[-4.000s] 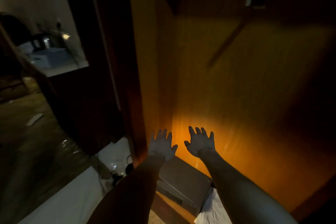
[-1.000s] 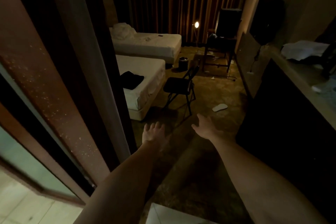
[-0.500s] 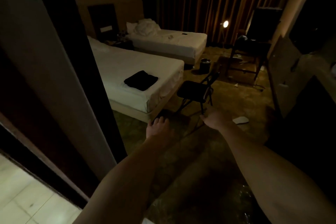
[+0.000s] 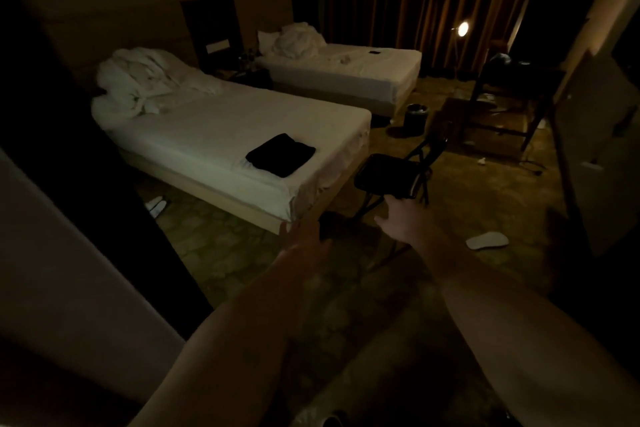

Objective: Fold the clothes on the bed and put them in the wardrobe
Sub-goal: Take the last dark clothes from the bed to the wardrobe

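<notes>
Dim room, barely any light beyond the floor lamp (image 4: 463, 28) glowing at the far curtains. Biggest hazard right here: the folding chair (image 4: 391, 177) parked just off the near bed's foot corner, square in the way to the garment. Easy to clip with a shin or hip in this gloom. More to trip on across the carpet: a pale slipper (image 4: 486, 240) lying out to the right, another pale scrap on the floor by the bed's long side, a small bin (image 4: 417, 116) between the two beds. A grab with one hand might also spill the tidy fold and mean folding again.

Both arms stretched forward, nothing carried. Left hand (image 4: 304, 239) released, fingers loose, hanging in front of the near bed's foot corner; contact with the bed frame impossible to judge. Right hand (image 4: 403, 220) also released, fingers spread, hovering just short of the chair seat.

Black folded garment (image 4: 280, 155) lying flat on the near bed (image 4: 214, 121), towards the foot end and nearer the chair-side edge. Well apart from both hands, up and beyond the left one, across the mattress corner. Looks already folded, so likely just the pickup and the carry to the wardrobe left. Rumpled white duvet (image 4: 145, 83) heaped at the head end, clear of the garment.
</notes>
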The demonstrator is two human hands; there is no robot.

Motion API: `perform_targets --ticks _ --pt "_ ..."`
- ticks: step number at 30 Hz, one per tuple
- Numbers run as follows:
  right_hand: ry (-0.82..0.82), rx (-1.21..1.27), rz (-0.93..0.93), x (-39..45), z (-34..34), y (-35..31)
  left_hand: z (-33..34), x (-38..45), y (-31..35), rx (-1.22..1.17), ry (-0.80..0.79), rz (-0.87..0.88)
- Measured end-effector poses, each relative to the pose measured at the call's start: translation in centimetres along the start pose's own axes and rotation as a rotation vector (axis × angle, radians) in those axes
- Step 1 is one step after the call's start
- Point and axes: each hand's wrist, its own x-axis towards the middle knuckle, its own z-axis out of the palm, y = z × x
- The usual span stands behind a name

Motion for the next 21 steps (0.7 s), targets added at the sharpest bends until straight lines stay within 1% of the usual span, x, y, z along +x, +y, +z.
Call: perform_targets --ticks 2,4,8,12,17,19,21 --pt "-0.009 -0.029 -0.003 2.8 -0.6 -0.4 0.0 2.3 -0.1 0.063 0.066 -0.029" --pt "-0.003 -0.046 -0.021 5.4 -1.4 -0.7 -0.4 5.2 -0.3 0.077 0.085 -0.013" --pt "-0.014 -0.008 -0.049 9.9 -1.5 -0.8 -1.0 10.8 -0.9 0.046 0.018 0.013" --pt "-0.089 -0.032 -0.026 14.0 -1.4 -0.5 -0.6 14.8 -0.7 0.0 -0.013 -0.023" --pt "-0.101 -0.012 -0.119 19.8 -0.9 1.3 -0.2 18.5 0.7 -0.001 0.029 -0.085" --pt "-0.085 -0.03 -0.17 22.5 -1.2 2.1 -0.1 20.2 1.5 0.064 0.016 -0.097" --pt "-0.108 -0.029 -0.207 25.1 -2.0 2.8 -0.3 22.4 2.3 0.06 -0.014 -0.13"
